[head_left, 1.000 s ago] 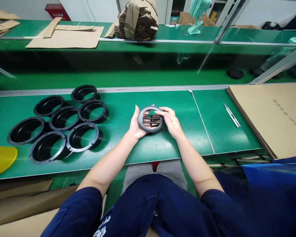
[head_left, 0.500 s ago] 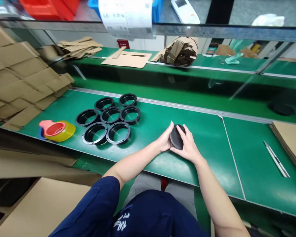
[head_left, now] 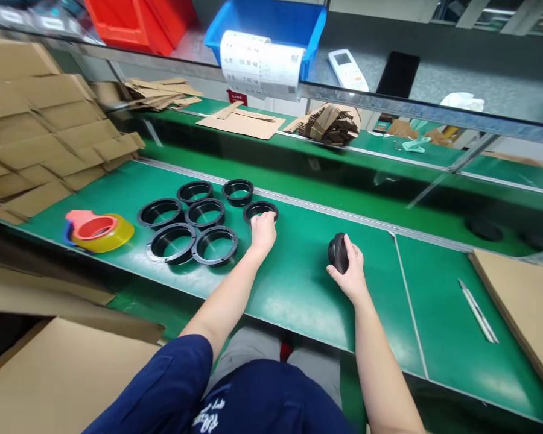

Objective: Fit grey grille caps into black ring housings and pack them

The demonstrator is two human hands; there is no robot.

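Black vent piece [head_left: 338, 252] gripped on edge in right hand [head_left: 352, 272], above green bench [head_left: 298, 283]. Left hand [head_left: 263, 232] closed on near rim of black ring [head_left: 260, 211], beside six more rings [head_left: 194, 226]. Tape dispenser [head_left: 95, 231] far left.

My left fingers [head_left: 261, 224] are touching a round black plastic ring [head_left: 260, 211], smooth and faintly glossy. My right hand [head_left: 350, 271] is gripping a dark round plastic vent piece [head_left: 337, 252], looking matt. The green rubbery tabletop [head_left: 298, 283] is shining softly. Flat brown cardboard sheets [head_left: 40, 132] are looking rough and dull; the yellow tape roll [head_left: 104, 232] is looking glossy.
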